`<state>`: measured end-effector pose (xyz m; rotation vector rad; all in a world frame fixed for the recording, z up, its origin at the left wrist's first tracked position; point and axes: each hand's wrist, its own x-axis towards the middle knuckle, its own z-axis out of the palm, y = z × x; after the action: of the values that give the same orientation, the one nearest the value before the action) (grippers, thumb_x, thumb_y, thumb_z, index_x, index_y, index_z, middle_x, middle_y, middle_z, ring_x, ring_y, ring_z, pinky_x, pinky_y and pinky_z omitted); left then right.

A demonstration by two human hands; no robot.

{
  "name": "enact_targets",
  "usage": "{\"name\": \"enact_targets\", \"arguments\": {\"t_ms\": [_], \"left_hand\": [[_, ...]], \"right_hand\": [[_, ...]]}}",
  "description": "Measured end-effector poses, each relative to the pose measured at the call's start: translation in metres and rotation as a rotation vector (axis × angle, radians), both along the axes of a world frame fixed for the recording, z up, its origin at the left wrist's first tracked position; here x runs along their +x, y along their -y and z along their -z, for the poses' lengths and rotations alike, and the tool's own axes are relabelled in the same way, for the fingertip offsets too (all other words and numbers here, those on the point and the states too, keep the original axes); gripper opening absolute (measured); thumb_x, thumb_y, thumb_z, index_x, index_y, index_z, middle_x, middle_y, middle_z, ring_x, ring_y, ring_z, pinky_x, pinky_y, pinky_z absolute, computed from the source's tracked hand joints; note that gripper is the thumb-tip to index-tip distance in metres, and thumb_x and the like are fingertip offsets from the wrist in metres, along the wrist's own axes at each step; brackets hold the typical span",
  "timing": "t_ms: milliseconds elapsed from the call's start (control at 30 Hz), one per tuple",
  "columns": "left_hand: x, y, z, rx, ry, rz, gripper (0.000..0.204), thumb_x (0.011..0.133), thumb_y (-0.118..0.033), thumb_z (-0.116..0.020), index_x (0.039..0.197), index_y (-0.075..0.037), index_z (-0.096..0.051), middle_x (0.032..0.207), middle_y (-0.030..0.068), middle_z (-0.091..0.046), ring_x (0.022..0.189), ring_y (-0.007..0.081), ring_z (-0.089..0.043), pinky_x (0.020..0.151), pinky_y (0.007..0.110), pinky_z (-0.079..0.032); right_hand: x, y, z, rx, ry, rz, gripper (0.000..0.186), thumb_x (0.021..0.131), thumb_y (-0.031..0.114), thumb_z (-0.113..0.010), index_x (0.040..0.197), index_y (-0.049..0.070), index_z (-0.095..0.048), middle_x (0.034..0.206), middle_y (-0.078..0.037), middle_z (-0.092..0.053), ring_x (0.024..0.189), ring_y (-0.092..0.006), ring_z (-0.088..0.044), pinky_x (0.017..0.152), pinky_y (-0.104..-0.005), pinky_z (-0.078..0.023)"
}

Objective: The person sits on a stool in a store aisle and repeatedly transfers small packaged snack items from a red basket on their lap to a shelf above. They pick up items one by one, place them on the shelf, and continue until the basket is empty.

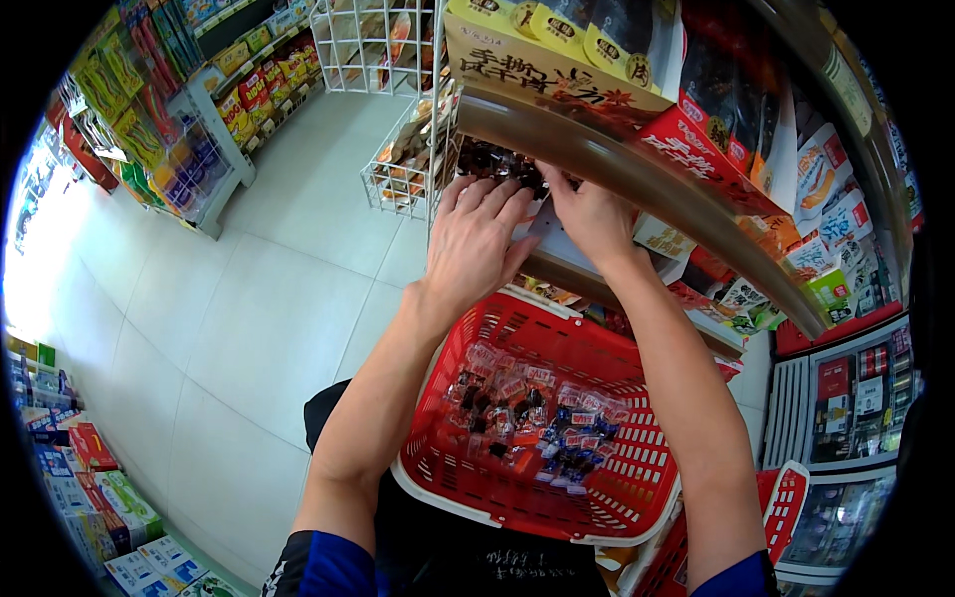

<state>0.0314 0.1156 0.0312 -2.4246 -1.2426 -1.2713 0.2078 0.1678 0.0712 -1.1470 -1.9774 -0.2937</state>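
Observation:
My left hand lies over a pile of dark wrapped packets on the shelf, its fingers stretched and slightly apart. Beside it, my right hand reaches into the same pile from the right. One of its digits extends toward the packets, while the others are largely hidden. Below my hands, between my forearms, is a red plastic basket with a pale rim. Inside lie several small clear-wrapped snack packets with dark, orange and blue contents.
A curved brown rail crosses above the shelf, close to my right hand. Boxed snacks stand over it. White wire racks are left of the pile. Another shelf of bagged snacks stands farther left, and boxes lie lower left.

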Motion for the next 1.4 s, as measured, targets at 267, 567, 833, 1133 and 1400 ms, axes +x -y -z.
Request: {"name": "enact_targets", "arguments": {"t_ms": [267, 567, 833, 1133, 1400], "left_hand": [[0.002, -0.002, -0.001, -0.010, 0.008, 0.003, 0.045, 0.082, -0.028, -0.074, 0.119, -0.006, -0.063, 0.122, 0.0109, -0.067, 0.115, 0.0317, -0.058, 0.106, 0.048, -0.037], [0.003, -0.003, 0.001, 0.027, 0.029, 0.005, 0.042, 0.081, -0.023, -0.074, 0.119, -0.007, -0.064, 0.120, 0.0100, -0.067, 0.114, 0.0310, -0.058, 0.107, 0.048, -0.038], [0.000, -0.004, 0.004, 0.096, 0.025, 0.000, 0.040, 0.080, -0.023, -0.075, 0.116, -0.008, -0.067, 0.116, 0.0110, -0.066, 0.111, 0.0316, -0.059, 0.101, 0.046, -0.041], [0.011, 0.026, -0.036, -0.038, 0.085, 0.102, 0.035, 0.084, -0.011, -0.075, 0.117, -0.005, -0.067, 0.110, 0.0123, -0.069, 0.097, 0.0290, -0.067, 0.083, 0.040, -0.054], [0.077, 0.104, 0.048, -0.814, -0.776, 0.399, 0.027, 0.090, -0.019, -0.063, 0.108, 0.001, -0.064, 0.101, 0.0222, -0.070, 0.090, 0.0380, -0.070, 0.080, 0.047, -0.057]], "right_hand": [[0.017, -0.024, 0.001, 0.021, 0.124, 0.137, 0.024, 0.092, 0.026, -0.066, 0.102, 0.005, -0.070, 0.096, -0.016, -0.070, 0.088, -0.0372, -0.065, 0.078, -0.0459, -0.050], [0.025, -0.005, -0.001, 0.128, 0.036, 0.083, 0.021, 0.093, 0.025, -0.066, 0.099, 0.006, -0.070, 0.085, -0.014, -0.069, 0.077, -0.0347, -0.065, 0.071, -0.0453, -0.049], [0.031, 0.104, 0.000, -0.159, -0.404, -0.088, 0.018, 0.089, 0.005, -0.069, 0.106, 0.001, -0.067, 0.071, -0.002, -0.050, 0.055, -0.0099, -0.041, 0.052, -0.0254, -0.035], [0.093, 0.233, 0.125, -0.914, -0.183, 0.024, 0.017, 0.091, 0.011, -0.066, 0.104, 0.004, -0.072, 0.092, -0.011, -0.070, 0.075, -0.0267, -0.067, 0.067, -0.0378, -0.053], [0.081, 0.219, 0.203, -1.025, 0.258, 0.068, 0.071, 0.085, 0.036, -0.072, 0.139, -0.001, -0.045, 0.122, -0.025, -0.061, 0.111, -0.0419, -0.062, 0.089, -0.0494, -0.053]]}}
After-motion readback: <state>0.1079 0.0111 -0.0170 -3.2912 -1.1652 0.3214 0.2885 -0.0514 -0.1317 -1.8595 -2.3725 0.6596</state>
